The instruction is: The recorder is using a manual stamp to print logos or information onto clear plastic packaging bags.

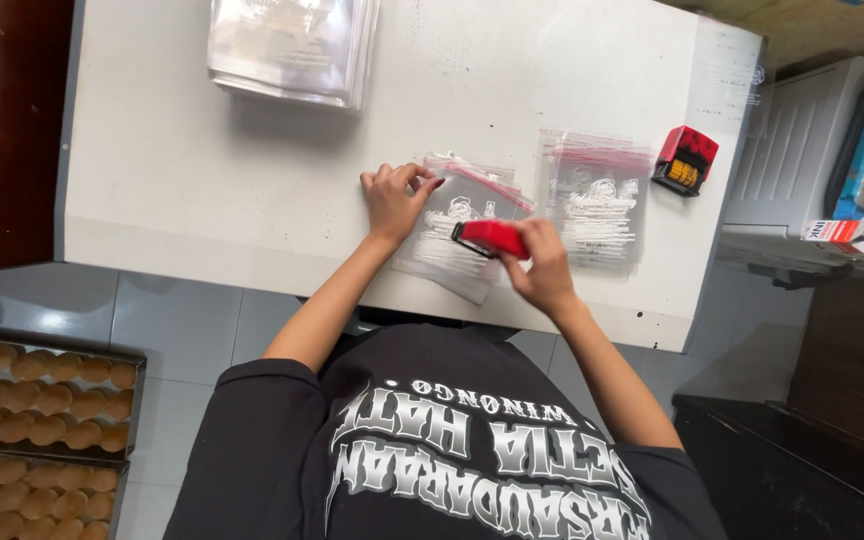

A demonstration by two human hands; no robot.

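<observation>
The left hand [392, 200] lay flat, fingers spread, on a fanned stack of clear zip bags [457, 235] near the white table [202, 170] front edge, pinning them so they would not slide. The right hand [542, 265], fingers wrapped tight round a red stamper [490, 238], pressed it onto the top bag. At three o'clock sat a second bag pile [597, 200] (apart from the first), with another red stamp [685, 160] beyond. At eleven o'clock lay a bigger stack of bags [292, 45].

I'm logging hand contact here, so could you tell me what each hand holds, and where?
The right hand grips the red stamp by its right end. The left hand holds nothing; its fingers press the plastic bags flat.
</observation>
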